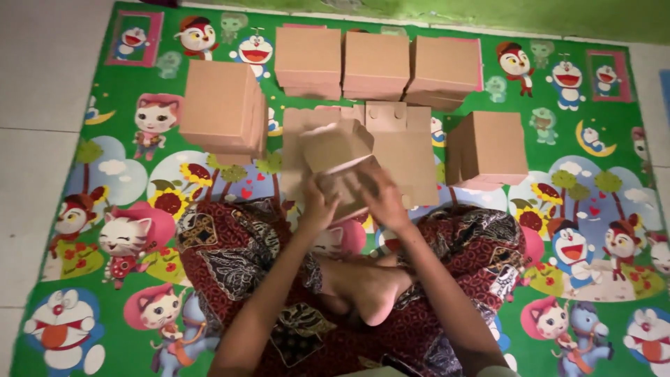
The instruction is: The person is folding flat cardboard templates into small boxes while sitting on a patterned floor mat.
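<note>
Single view only — head-worn camera looked steeply down over crossed legs at hands close below lens, faced forward across cartoon play mat toward far wall edge — tiled floor at left.

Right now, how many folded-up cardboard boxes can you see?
6: three in a back row, one at left, one at right, one half-folded in both hands. Stacks may hide more.
</note>
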